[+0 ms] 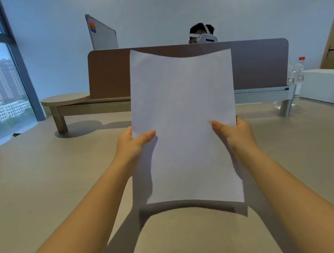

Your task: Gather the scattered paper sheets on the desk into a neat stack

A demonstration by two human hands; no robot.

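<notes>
A stack of white paper sheets (183, 113) is held upright above the beige desk (41, 186), its bottom edge lifted off the surface and casting a shadow below. My left hand (136, 143) grips the stack's left edge with the thumb on the front. On the opposite edge my right hand (233, 132) grips the same way, thumb on the front and fingers hidden behind. How many sheets are in the stack cannot be told. No loose sheets show on the desk.
A brown and grey divider panel (260, 64) stands behind the paper, with a person wearing a headset beyond it. A round shelf (65, 98) sits at back left. Plastic water bottles (296, 78) and a white box (330, 86) stand at back right.
</notes>
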